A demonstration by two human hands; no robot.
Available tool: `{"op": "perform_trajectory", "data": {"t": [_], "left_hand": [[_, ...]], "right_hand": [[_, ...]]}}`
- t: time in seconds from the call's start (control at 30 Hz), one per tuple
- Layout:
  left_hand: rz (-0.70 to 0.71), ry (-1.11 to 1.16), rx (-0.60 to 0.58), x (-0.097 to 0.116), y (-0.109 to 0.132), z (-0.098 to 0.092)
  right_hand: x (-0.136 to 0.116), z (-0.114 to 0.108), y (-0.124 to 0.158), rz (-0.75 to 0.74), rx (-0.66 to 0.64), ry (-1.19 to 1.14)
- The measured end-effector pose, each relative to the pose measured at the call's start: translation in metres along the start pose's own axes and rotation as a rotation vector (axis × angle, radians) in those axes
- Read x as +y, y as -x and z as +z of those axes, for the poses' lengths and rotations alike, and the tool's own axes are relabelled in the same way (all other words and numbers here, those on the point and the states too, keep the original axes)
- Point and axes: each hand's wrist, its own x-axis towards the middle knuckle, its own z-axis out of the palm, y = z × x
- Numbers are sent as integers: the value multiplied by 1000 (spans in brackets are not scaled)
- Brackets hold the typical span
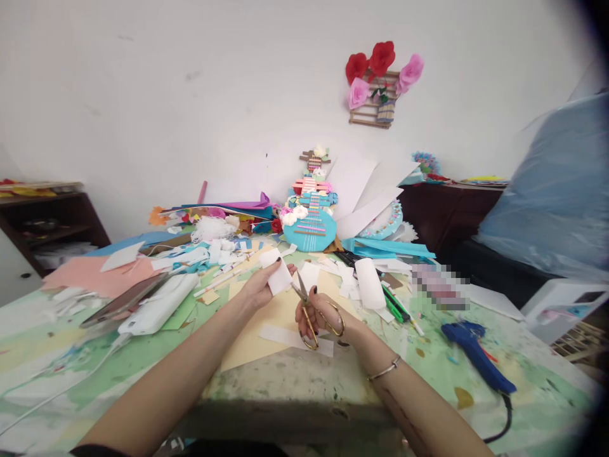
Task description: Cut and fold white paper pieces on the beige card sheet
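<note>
My left hand [262, 284] is closed on a small piece of white paper [280, 277], thumb on top. Gold-handled scissors [303, 295] are in my right hand [320, 312], blades parted and pointing up toward the paper's right edge; whether they touch it I cannot tell. Beneath both hands lies a sheet of cream paper [247, 346], and across it a white paper strip [276, 335]. To the right of my right hand is a curled piece of white paper [370, 284].
A blue glue gun [478, 355] with a cord lies at the right, near a green utility knife [394, 303]. On the left are a white power bank [159, 304] and a tablet [124, 298]. A decorated blue paper instrument [310, 231] stands at the back among paper scraps.
</note>
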Motion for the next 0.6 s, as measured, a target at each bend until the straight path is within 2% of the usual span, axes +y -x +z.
{"op": "perform_trajectory", "data": {"t": [0.23,0.43,0.6], "left_hand": [[128,-117,-117,-5,3,-1],[117,-129,-98,-4,4,-2],[98,-155,-99,-3,5,-3]], "right_hand": [[-6,2,-1,-66,71,-78],[-10,3,2,-74,108,-131],[-11,3,2,-19,99,-187]]}}
